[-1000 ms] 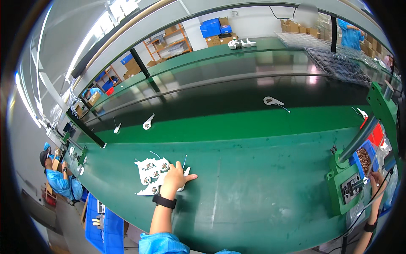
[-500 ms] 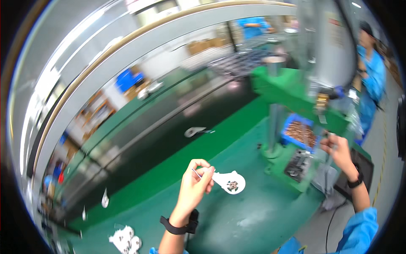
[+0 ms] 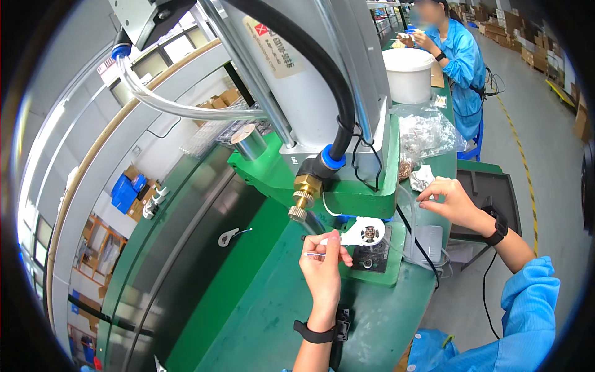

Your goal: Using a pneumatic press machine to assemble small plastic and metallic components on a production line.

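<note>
My left hand (image 3: 322, 266) pinches the narrow handle end of a white plastic housing (image 3: 353, 237). Its round end, with a dark and metallic core like a small motor, points right, and a thin wire shows by my fingers. The housing is held up before the green base (image 3: 390, 273) of a press. To the right of the press, my right hand (image 3: 455, 201) has its thumb and fingertips together. Whatever they hold, if anything, is too small to make out. A black band circles each wrist.
The press's grey cylinder (image 3: 304, 80), brass fitting (image 3: 304, 192) and hoses rise just beyond my left hand. Past it are a clear plastic bag (image 3: 427, 133), a white bucket (image 3: 407, 75) and a person in blue (image 3: 462, 56). Another white housing (image 3: 227, 237) lies on the dark belt at left.
The view has swung right and nearer the press. My left hand has carried the white housing from over the table to the press front. My right hand stays at the press's right, fingertips still together.
</note>
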`<state>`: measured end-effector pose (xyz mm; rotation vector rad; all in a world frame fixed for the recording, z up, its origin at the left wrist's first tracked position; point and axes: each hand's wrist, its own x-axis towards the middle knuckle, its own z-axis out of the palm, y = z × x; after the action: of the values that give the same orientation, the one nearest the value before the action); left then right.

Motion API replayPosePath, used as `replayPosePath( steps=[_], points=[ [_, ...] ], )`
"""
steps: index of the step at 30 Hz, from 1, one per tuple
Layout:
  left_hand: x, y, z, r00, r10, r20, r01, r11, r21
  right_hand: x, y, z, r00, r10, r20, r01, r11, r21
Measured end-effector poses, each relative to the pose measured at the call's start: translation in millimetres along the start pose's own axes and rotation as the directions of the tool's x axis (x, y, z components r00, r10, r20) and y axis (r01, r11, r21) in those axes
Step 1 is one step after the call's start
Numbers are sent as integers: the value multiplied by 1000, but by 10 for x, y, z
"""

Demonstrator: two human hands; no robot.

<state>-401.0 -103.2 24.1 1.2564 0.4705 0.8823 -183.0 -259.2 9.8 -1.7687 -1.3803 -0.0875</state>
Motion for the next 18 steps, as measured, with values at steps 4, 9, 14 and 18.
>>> replayPosePath(
  steps=[4,9,14,18],
  points=[
    [-30,11,20,996,58,-63,-60,997,-41,23,-11,63,1000,13,8,-13,1000,14],
    [-54,-63,74,995,73,-73,-70,997,45,22,-21,75,1000,21,4,-21,999,31],
    [-136,-85,53,991,99,-87,-91,991,94,-9,9,15,998,50,-38,-48,997,54],
    [-146,-86,68,976,154,-151,-155,988,10,-50,18,-50,996,74,-54,-72,997,37]
  ],
)
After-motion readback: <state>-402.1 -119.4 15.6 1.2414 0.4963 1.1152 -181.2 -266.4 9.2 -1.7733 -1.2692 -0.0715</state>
